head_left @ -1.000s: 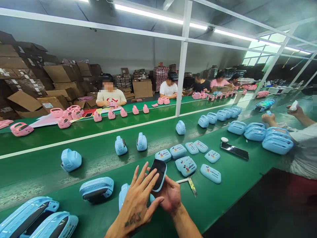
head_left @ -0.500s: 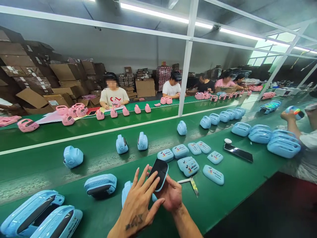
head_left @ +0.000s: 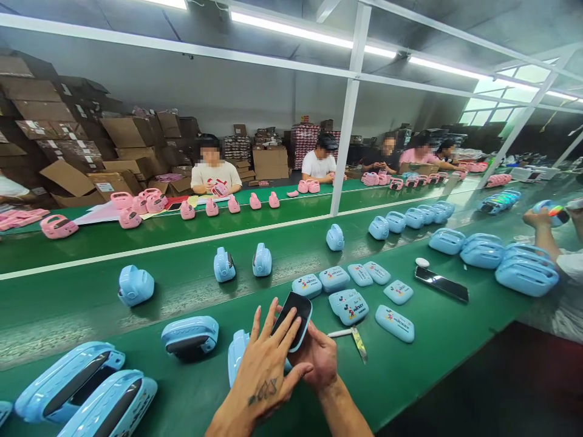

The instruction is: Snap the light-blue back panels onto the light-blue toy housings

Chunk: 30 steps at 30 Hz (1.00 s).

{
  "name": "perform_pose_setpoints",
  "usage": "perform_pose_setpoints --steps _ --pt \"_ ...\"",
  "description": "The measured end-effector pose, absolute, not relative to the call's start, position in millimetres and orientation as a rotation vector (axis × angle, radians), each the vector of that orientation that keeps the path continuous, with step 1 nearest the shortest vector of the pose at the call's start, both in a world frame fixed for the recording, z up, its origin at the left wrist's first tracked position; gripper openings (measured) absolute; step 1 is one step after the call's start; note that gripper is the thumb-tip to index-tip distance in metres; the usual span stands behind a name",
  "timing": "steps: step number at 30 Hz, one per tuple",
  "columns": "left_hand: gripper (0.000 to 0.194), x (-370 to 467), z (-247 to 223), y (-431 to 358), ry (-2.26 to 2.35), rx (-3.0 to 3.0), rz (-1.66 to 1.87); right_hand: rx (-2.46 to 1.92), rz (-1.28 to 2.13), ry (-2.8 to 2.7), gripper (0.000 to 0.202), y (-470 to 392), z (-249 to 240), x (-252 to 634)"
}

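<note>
Lightly spread, the fingers of the left hand [head_left: 272, 363] rest on the black face of a blue-rimmed shell [head_left: 304, 311], tilted above the bench [head_left: 387, 376]. The right hand [head_left: 324, 360] cradles it, fingers mostly hidden. Printed covers [head_left: 348, 307] lie just beyond; bare green runs rightward to the bench's edge.
</note>
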<state>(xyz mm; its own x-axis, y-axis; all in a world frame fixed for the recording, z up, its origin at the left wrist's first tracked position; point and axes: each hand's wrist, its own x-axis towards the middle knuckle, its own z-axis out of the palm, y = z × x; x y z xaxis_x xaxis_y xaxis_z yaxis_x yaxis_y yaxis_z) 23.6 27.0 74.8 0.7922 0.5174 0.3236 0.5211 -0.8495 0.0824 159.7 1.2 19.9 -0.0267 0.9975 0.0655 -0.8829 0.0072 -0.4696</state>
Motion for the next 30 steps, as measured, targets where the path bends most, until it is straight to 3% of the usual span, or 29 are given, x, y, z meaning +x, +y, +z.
perform_pose_setpoints --steps 8,11,15,19,24,30 --pt "0.076 16 84 27 -0.807 -3.039 -0.494 -0.281 1.621 -0.409 0.042 -1 19 159" --pt "0.071 -4 84 27 -0.865 -2.99 -0.748 -0.28 1.613 -0.331 0.038 -4 18 161" --pt "0.058 -48 63 22 -1.289 -2.782 -1.214 -0.313 1.604 -0.287 0.042 -8 19 166" --pt "0.066 -72 35 16 -1.691 -2.808 -1.193 -0.342 1.601 -0.279 0.045 -8 15 172" --pt "0.046 -49 33 9 -2.262 -2.497 -1.323 -0.442 1.572 -0.285 0.052 -11 -1 178" --pt "0.036 -23 42 -3 -2.641 -2.428 -1.544 -0.705 1.56 -0.405 0.06 -18 -34 200"
